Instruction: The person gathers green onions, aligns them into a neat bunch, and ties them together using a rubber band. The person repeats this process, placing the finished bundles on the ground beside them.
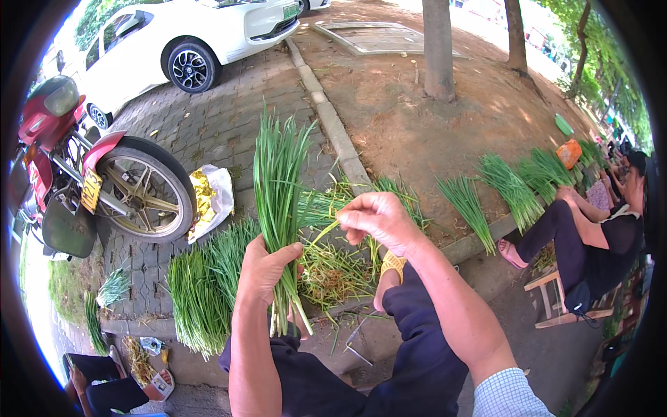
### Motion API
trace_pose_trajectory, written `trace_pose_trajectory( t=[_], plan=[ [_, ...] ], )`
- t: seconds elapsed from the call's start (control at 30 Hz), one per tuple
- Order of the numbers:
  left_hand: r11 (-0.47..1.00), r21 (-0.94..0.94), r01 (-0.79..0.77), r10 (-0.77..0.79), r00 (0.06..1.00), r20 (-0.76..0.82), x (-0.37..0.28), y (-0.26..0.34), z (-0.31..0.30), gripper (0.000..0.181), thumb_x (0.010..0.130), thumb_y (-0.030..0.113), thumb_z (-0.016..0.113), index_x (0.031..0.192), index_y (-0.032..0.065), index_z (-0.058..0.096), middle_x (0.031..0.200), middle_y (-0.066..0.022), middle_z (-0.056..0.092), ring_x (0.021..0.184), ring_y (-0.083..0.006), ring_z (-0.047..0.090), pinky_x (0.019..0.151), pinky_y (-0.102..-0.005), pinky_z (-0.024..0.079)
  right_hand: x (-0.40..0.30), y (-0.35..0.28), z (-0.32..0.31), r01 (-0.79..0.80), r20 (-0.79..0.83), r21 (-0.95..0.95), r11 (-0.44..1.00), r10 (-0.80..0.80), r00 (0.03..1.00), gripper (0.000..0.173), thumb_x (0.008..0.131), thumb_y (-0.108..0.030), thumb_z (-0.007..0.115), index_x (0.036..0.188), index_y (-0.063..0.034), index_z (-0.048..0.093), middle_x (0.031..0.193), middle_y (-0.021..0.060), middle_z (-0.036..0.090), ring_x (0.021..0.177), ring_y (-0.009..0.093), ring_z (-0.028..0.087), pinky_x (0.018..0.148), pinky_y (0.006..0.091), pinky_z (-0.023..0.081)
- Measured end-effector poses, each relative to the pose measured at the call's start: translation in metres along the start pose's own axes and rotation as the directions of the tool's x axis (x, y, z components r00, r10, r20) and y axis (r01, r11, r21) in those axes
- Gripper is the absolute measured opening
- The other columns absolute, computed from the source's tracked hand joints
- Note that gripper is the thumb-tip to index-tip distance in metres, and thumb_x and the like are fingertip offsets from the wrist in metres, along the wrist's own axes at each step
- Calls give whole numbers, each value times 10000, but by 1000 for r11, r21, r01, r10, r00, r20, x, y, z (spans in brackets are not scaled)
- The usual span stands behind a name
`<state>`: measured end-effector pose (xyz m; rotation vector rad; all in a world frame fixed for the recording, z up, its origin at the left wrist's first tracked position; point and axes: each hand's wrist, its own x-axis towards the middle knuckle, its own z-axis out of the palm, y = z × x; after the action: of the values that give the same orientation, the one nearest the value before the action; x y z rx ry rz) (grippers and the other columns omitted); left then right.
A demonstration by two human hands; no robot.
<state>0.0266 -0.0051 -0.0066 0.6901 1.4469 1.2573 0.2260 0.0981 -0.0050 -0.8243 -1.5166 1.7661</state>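
Note:
My left hand (268,266) is closed around a bunch of green Chinese chives (279,182), leaves up and pale stems hanging below the fist. To its right, my right hand (372,221) pinches a thin yellowish leaf (325,233) between thumb and fingers; the leaf slants down towards the bunch. Below and between the hands lies a pile of yellowed leaves and trimmings (333,271) on the paving. Left of my left hand stand thick heaps of chives (198,302). More chives (323,207) lie behind the bunch, partly hidden by it.
A red motorcycle's front wheel (146,193) stands at the left beside a white plastic bag (221,195). A white car (146,47) is parked behind. A stone kerb (328,114) runs towards a tree trunk (439,52). At right, a person (589,229) sits near more chive bundles (508,190); another person's legs (109,380) show lower left.

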Motion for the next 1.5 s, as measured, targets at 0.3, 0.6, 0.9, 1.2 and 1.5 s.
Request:
trace_pose_trajectory(
  t=[0.3,0.6,0.9,1.2,1.5],
  plan=[
    [1000,-16,2,-2,1000,-4,0,0,-5,315,765,96,722,991,3,525,768,-84,613,579,-173,606,503,-304,513,9,7,-38,14,-362,-142,990,-65,930,145,832,-105,685,868,29,642,719,62,644,569,113,600,521,244,508],
    [999,-39,-2,2,1000,-3,0,0,-5,325,761,119,729,985,3,523,776,-86,617,594,-175,612,513,-302,518,22,53,-23,-61,-221,-802,595,-200,954,174,714,-90,706,881,-44,688,760,96,688,677,179,660,650,296,523],
    [999,-29,15,-15,1000,1,-1,2,-1,307,779,125,708,983,-4,519,793,-96,614,609,-187,617,498,-317,529,26,77,9,-59,13,-920,388,180,984,293,713,-82,628,1000,-93,687,995,162,669,949,325,641,845,407,508],
    [995,-95,21,-16,999,50,0,2,-2,272,806,108,693,988,2,522,788,-89,613,646,-195,632,536,-330,547,14,57,22,49,-21,-847,529,-125,992,149,784,-176,632,847,-57,696,769,143,684,698,278,676,666,389,535],
    [977,-211,-23,34,998,47,8,-6,-5,181,830,79,654,950,-29,572,854,-144,642,701,-215,644,600,-342,559,-9,17,50,75,316,-465,882,86,945,405,858,-376,674,825,27,660,628,12,580,554,71,520,513,233,420]
  ],
)
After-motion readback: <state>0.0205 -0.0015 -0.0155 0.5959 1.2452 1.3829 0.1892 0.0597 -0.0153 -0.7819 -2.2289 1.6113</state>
